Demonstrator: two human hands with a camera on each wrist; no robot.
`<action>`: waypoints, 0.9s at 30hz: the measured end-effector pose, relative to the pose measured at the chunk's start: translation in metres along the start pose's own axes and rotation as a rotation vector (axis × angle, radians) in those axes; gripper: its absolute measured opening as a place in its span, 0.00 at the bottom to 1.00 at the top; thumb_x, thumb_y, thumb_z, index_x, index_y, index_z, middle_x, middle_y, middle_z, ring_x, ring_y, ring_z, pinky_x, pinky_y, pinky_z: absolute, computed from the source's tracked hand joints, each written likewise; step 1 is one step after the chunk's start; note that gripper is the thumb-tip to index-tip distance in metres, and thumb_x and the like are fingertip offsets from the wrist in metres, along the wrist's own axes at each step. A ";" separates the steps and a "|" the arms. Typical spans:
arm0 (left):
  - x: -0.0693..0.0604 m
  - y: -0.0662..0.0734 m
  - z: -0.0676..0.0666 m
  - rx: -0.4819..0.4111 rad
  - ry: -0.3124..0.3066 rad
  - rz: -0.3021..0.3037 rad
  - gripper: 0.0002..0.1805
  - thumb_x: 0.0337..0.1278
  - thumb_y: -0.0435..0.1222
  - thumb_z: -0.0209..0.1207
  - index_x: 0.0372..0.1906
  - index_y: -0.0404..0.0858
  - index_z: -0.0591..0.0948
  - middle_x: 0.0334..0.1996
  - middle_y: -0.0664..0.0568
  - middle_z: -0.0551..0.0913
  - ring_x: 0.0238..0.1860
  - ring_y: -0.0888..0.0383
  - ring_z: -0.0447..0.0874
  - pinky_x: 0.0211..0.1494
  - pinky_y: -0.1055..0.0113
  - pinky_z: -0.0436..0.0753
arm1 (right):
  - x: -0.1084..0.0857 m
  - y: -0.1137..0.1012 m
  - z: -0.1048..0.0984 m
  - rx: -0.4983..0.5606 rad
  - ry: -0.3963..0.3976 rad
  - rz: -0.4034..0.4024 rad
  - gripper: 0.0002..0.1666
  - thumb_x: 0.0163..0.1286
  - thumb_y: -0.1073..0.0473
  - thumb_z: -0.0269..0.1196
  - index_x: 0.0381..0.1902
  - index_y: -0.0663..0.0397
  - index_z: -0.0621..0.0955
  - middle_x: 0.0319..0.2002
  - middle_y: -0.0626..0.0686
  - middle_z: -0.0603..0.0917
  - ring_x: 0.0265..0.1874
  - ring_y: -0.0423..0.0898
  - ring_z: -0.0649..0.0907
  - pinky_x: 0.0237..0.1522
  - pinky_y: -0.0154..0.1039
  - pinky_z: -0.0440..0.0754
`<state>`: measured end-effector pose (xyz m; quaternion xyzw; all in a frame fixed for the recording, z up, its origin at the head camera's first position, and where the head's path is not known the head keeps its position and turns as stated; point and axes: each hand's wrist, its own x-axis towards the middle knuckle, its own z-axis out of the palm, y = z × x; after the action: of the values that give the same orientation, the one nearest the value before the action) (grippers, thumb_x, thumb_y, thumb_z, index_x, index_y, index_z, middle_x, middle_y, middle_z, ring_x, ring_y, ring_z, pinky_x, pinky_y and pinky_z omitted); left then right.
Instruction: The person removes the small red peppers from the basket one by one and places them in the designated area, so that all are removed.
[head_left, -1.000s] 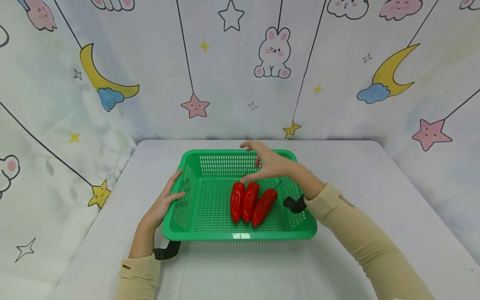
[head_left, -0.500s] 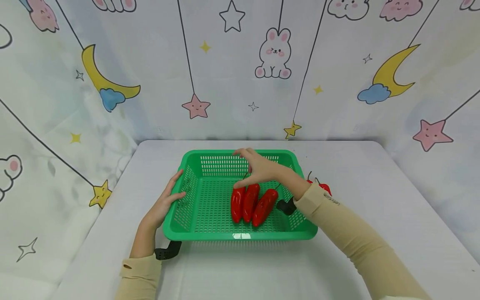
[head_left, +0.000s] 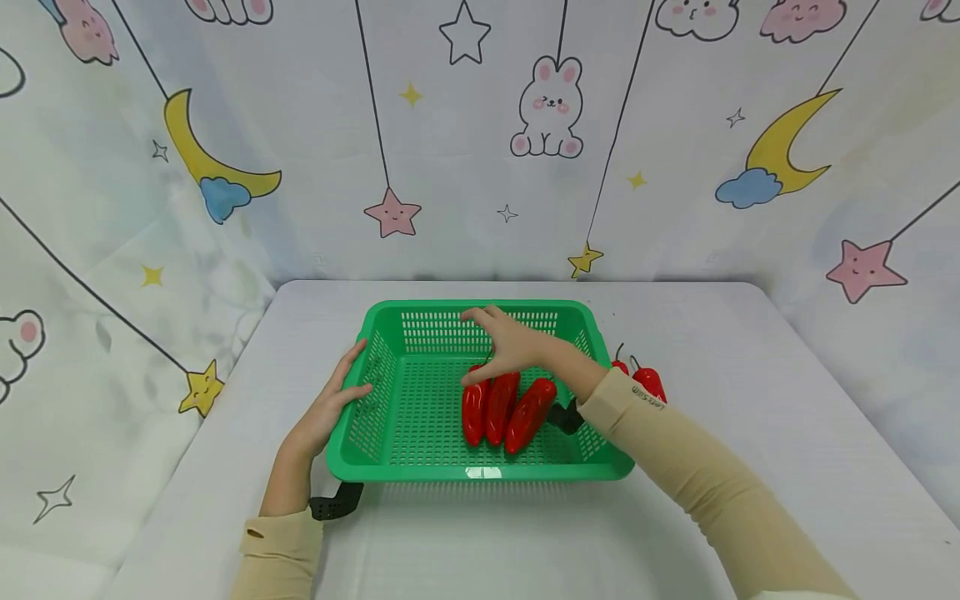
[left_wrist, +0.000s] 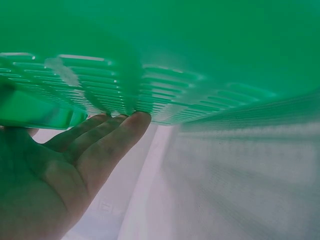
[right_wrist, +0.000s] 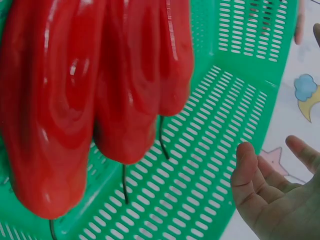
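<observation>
Three glossy red chili peppers (head_left: 501, 408) lie side by side in a green plastic basket (head_left: 480, 473), their dark stems toward its far side. My left hand (head_left: 322, 414) holds the basket's left side, thumb over the rim. In the left wrist view, its fingers (left_wrist: 110, 150) lie straight against the slotted outer wall. Above the peppers' stem ends hovers my right hand (head_left: 510, 346), thumb and fingers spread, nothing between them. The right wrist view shows a gap between that hand (right_wrist: 280, 200) and the peppers (right_wrist: 65, 110).
Two more red peppers (head_left: 648, 382) lie on the white table (head_left: 750, 400) just right of the basket, partly hidden by the right sleeve (head_left: 697, 467). A printed cloth backdrop (head_left: 465, 150) stands behind the table and along its sides.
My right hand has moved left and slightly toward me, over the peppers. Its arm's shift uncovers the peppers right of the basket. My left hand and the basket stay in place.
</observation>
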<state>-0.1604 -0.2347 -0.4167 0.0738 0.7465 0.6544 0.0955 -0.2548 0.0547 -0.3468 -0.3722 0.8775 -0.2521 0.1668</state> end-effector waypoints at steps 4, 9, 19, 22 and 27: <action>0.000 0.001 0.000 0.002 0.001 0.002 0.36 0.66 0.34 0.43 0.72 0.55 0.42 0.71 0.51 0.35 0.68 0.44 0.41 0.60 0.44 0.55 | 0.004 0.002 0.007 -0.014 -0.019 0.016 0.53 0.48 0.40 0.69 0.66 0.48 0.57 0.63 0.60 0.58 0.59 0.55 0.63 0.54 0.52 0.68; -0.001 0.001 0.000 0.006 0.003 0.005 0.36 0.65 0.34 0.42 0.72 0.55 0.42 0.71 0.51 0.34 0.68 0.44 0.40 0.60 0.43 0.54 | 0.006 0.004 0.017 -0.050 -0.050 0.016 0.52 0.48 0.40 0.69 0.66 0.49 0.58 0.61 0.61 0.60 0.58 0.53 0.64 0.54 0.51 0.68; 0.000 0.001 0.000 0.012 0.005 0.004 0.36 0.65 0.34 0.43 0.72 0.54 0.42 0.71 0.50 0.35 0.68 0.44 0.40 0.60 0.44 0.54 | 0.009 0.006 0.033 -0.091 -0.107 0.076 0.53 0.48 0.39 0.69 0.66 0.50 0.58 0.60 0.60 0.60 0.55 0.52 0.67 0.52 0.50 0.70; 0.000 0.001 0.000 0.013 0.007 0.006 0.36 0.65 0.34 0.43 0.72 0.54 0.42 0.71 0.51 0.34 0.68 0.45 0.40 0.60 0.44 0.53 | 0.010 0.008 0.039 -0.119 -0.119 0.084 0.53 0.48 0.38 0.68 0.65 0.51 0.59 0.60 0.60 0.61 0.54 0.51 0.67 0.51 0.49 0.71; 0.000 0.001 0.000 0.011 0.008 0.009 0.36 0.65 0.34 0.43 0.72 0.54 0.42 0.71 0.51 0.35 0.68 0.45 0.39 0.61 0.43 0.52 | 0.011 0.008 0.043 -0.161 -0.124 0.102 0.53 0.47 0.37 0.68 0.65 0.51 0.59 0.60 0.59 0.61 0.53 0.51 0.69 0.51 0.49 0.71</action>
<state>-0.1603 -0.2345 -0.4160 0.0753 0.7502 0.6508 0.0892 -0.2461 0.0372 -0.3879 -0.3539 0.9008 -0.1486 0.2029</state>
